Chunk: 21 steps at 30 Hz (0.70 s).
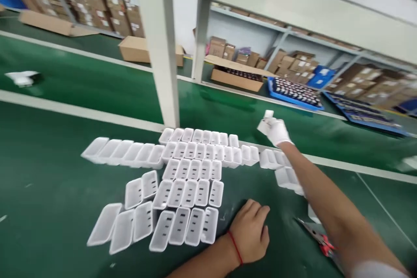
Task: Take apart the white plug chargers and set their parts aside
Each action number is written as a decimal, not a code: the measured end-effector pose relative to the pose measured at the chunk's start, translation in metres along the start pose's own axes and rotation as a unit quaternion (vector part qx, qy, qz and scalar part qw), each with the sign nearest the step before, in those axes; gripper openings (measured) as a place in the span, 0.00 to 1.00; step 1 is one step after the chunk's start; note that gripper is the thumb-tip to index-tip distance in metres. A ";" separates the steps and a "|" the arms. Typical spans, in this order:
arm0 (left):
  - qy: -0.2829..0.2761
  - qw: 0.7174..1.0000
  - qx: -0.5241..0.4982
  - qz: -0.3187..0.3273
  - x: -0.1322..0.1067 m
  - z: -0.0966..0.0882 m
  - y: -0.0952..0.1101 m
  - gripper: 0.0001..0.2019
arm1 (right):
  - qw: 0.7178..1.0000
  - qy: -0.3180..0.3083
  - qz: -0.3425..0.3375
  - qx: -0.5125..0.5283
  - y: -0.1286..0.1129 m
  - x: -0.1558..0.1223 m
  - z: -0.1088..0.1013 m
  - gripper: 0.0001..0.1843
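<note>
My right hand [278, 132], in a white glove, reaches out over the far side of the green table. It is closed around a small white plastic container [262, 127], partly hidden by the fingers. Bare, with a red string at the wrist, my left hand [249, 232] rests on the tabletop with its fingers curled and nothing visible in them. To its left stand rows of open white plastic containers [190, 193], many with dark slots inside. More white containers [286, 177] stand beneath my right forearm.
Red-handled pliers [324, 243] lie at the lower right. A pale post [159, 47] rises behind the rows. Farther back are blue trays [295, 94] full of small parts, an open cardboard box [237, 79], and shelves of cartons. A white item [22, 78] lies at far left.
</note>
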State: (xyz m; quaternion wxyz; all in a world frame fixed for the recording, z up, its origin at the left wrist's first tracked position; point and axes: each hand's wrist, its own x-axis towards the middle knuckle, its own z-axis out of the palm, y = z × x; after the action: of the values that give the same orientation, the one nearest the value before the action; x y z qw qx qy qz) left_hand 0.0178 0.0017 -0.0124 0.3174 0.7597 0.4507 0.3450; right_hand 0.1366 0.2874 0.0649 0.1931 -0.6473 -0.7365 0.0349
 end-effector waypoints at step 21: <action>-0.007 0.993 0.070 0.095 0.006 0.004 -0.013 0.12 | 0.967 0.139 0.211 0.002 0.075 -0.248 -0.151 0.19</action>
State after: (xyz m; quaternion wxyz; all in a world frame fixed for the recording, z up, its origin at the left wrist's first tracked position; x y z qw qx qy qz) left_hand 0.0172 0.0116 -0.0236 0.2325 0.8220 0.3969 0.3358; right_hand 0.2779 0.0299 0.1222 0.2832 -0.7865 -0.5487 -0.0140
